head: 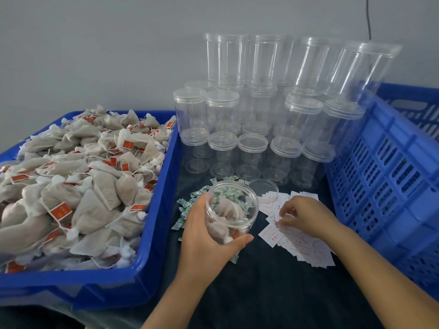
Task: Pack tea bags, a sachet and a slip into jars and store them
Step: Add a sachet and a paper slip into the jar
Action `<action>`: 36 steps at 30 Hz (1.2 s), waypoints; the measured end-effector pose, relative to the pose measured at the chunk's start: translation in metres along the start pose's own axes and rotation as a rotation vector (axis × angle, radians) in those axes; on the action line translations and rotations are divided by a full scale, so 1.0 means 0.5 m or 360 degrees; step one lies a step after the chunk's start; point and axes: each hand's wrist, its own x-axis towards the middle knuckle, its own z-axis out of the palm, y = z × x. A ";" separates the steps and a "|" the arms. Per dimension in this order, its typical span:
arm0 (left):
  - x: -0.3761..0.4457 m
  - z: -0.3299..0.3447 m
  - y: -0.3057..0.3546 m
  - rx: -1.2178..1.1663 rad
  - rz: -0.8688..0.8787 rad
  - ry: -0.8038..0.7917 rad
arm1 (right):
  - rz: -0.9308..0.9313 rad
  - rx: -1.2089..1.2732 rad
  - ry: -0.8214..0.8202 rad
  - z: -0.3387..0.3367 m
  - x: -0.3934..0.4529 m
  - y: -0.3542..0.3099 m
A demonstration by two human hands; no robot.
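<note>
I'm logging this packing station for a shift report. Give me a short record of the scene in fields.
left hand: holds open clear plastic jar, tilted, tea bags inside
right hand: fingertips on pile of white paper slips with red print
loose clear lid: on dark cloth behind the jar
green-and-white sachets: scattered around the jar
blue plastic tray: left, heaped with tea bags
blue slotted crate: right
stacked empty lidded jars: at back

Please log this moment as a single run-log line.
left hand: holds open jar, tea bags inside | right hand: picking at slips | lid: off, on table
</note>
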 end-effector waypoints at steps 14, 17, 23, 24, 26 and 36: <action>-0.004 0.003 -0.007 -0.0011 -0.0023 -0.0035 | -0.0030 -0.0192 0.0006 -0.001 0.003 -0.014; -0.005 0.006 -0.006 -0.0008 -0.0025 -0.0038 | -0.0030 -0.0343 0.0014 0.002 0.005 -0.032; -0.007 0.008 -0.006 -0.0013 -0.0027 -0.0047 | -0.0011 -0.0276 -0.0063 -0.012 0.017 -0.025; -0.007 0.008 -0.006 -0.0016 -0.0030 -0.0048 | -0.0032 -0.0292 -0.0064 -0.011 0.016 -0.024; -0.008 0.007 -0.007 -0.0024 -0.0039 -0.0050 | -0.0088 -0.0325 -0.0093 -0.012 0.016 -0.020; -0.008 0.012 -0.012 -0.0023 -0.0035 -0.0062 | -0.0130 -0.0336 -0.0155 -0.034 0.004 -0.022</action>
